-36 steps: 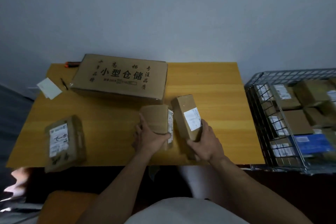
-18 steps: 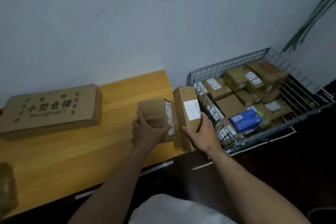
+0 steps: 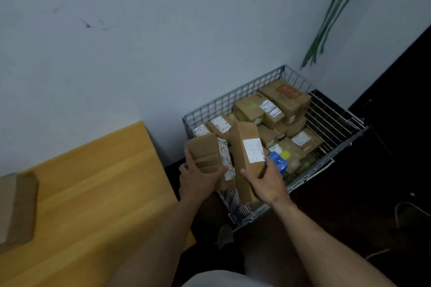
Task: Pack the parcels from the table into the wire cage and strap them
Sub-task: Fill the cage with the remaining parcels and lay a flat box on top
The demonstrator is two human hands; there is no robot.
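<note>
Over the near corner of the wire cage (image 3: 233, 101), the left hand (image 3: 198, 180) grips a short parcel (image 3: 206, 155) and the right hand (image 3: 268, 184) grips a long parcel (image 3: 246, 154), side by side. Dropped from here, either could catch the cage's rim or roll off the heaped parcels (image 3: 282, 102) inside.

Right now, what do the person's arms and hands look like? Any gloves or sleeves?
No gloves and no sleeves in view: the left hand and right hand are bare, and both forearms are bare too. I see no watch, ring or bracelet. A pale garment shows at the bottom edge.
</note>
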